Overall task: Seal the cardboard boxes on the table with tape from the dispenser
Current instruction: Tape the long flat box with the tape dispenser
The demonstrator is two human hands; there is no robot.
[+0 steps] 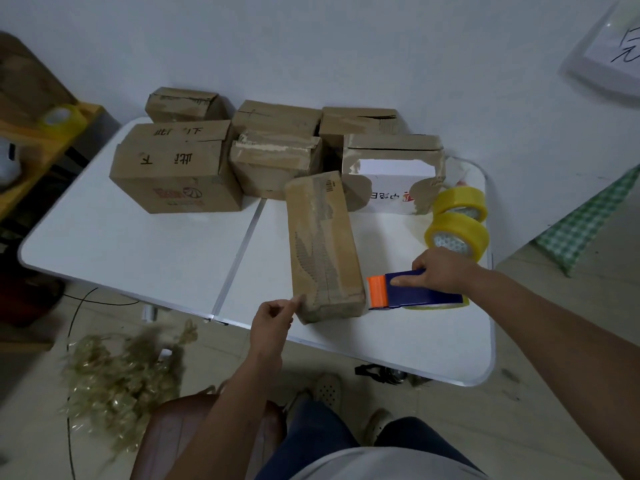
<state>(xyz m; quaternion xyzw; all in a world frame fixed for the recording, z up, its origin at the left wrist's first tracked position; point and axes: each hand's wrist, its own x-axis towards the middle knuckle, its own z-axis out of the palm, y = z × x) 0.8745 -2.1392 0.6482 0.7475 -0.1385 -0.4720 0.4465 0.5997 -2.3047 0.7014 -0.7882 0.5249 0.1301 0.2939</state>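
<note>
Long narrow cardboard box [323, 247], worn, torn old tape strips on top, lying flat near front edge of white folding surface [131, 251]. Left hand [273, 317] loosely curled, fingertips touching box's near left corner. Right hand [440, 271] gripping blue tape dispenser [415, 289] with orange blade guard, just right of box's near end, resting on surface. Two yellow tape rolls [459, 220] beyond right hand. Cluster of more worn boxes [180, 168] at far side against white wall. Crumpled used tape pile [121, 372] on tiled floor, left.
</note>
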